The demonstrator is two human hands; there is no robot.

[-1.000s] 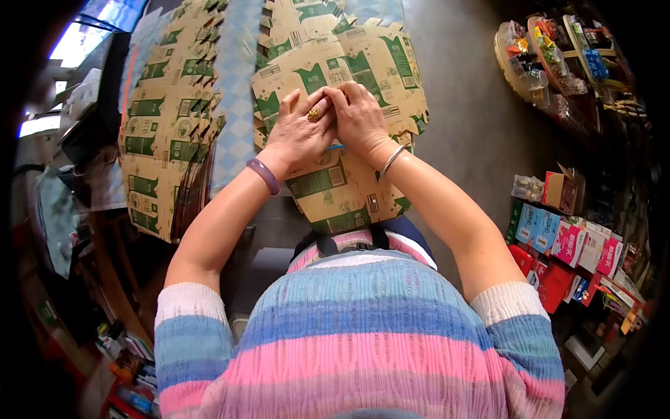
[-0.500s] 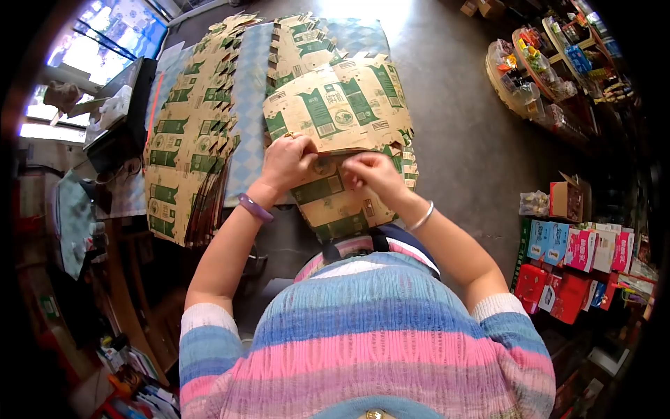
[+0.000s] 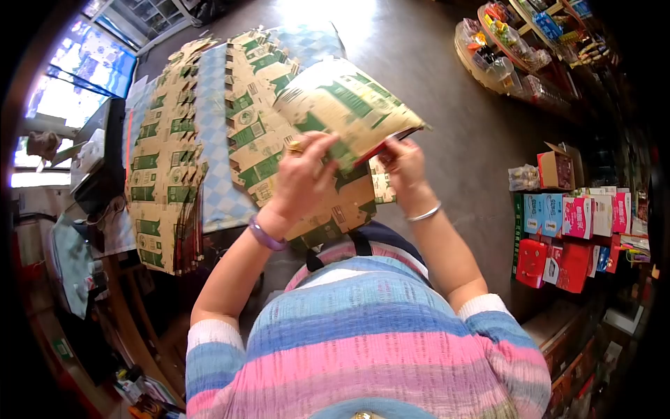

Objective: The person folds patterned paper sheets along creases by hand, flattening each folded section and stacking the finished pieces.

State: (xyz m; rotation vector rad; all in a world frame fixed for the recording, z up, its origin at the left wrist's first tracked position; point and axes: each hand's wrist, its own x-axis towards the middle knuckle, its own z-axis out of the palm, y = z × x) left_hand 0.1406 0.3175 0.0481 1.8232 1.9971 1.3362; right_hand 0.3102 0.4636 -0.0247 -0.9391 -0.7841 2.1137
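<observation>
A kraft cardboard sheet (image 3: 349,105) with green print is lifted and tilted above the right-hand stack. My right hand (image 3: 406,171) pinches its near edge towards the right corner, where a strip of red underside shows. At the near left corner, my left hand (image 3: 301,178) has its fingers curled against the same sheet; they are slightly blurred and partly hide the corner. Below both hands lies the stack of similar printed cardboard sheets (image 3: 255,150), fanned out with notched edges and reaching down to my waist.
Another fanned stack of printed cardboard (image 3: 157,209) lies on the left of the blue checked tablecloth (image 3: 213,91). A black device (image 3: 105,157) stands beyond it. To the right are stacked colourful cartons (image 3: 565,223), an open cardboard box (image 3: 558,167) and round snack shelves (image 3: 513,56).
The sheet has turned and tilted, its right corner swinging outward and up. My right hand has moved right to its edge. The view has shifted, so the table appears further left.
</observation>
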